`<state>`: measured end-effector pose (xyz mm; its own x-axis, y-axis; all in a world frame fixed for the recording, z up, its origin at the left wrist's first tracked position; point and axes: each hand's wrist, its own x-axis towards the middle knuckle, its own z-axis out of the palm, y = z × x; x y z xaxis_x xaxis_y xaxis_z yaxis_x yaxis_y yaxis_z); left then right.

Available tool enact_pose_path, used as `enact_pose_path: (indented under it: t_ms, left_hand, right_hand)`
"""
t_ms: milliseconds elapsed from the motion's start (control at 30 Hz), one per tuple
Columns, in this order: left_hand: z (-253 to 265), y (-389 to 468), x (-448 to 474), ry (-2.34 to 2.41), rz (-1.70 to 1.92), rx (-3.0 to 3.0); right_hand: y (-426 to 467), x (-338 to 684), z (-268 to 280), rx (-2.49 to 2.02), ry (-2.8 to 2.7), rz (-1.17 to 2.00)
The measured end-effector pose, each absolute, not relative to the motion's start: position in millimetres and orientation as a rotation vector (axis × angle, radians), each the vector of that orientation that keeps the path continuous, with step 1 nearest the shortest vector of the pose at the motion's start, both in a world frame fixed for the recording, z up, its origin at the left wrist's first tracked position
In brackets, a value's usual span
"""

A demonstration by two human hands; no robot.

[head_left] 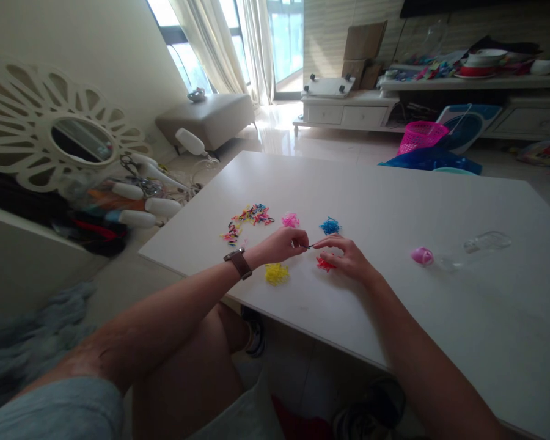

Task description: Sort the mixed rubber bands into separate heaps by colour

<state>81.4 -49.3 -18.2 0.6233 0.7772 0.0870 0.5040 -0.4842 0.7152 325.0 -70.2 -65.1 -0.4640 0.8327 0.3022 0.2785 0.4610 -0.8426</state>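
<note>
My left hand (288, 244), with a watch on its wrist, is closed in a pinch on a small dark band (310, 247). My right hand (351, 258) reaches in from the right with its fingers stretched and apart, the index fingertip at the band's end. Under its fingers lies a red pile of small bands (324, 264), partly hidden. Behind the hands are a pink pile (290, 220) and a blue pile (330, 225). Nearer to me is a yellow pile (276, 274). Mixed-colour bands (252, 215) are scattered left of the pink ones.
The white table (440, 318) carries a pink object (422, 256) and a clear plastic piece (488, 242) at the right. Beyond its far edge stands a pink basket (422, 137). A decorative mirror frame (82, 139) and white padded items (140, 218) are at the left.
</note>
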Motion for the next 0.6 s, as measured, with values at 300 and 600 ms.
enact_pose_path:
  t_ms: [300,600]
  left_hand:
    - [-22,-14,34,1.198,0.431,2.191]
    - [-24,-15,26,1.218,0.285,2.242]
  right_hand:
    - [-70,326,-65,-0.977,-1.877,0.826]
    - [-68,326,-66,-0.952,-1.843,0.794]
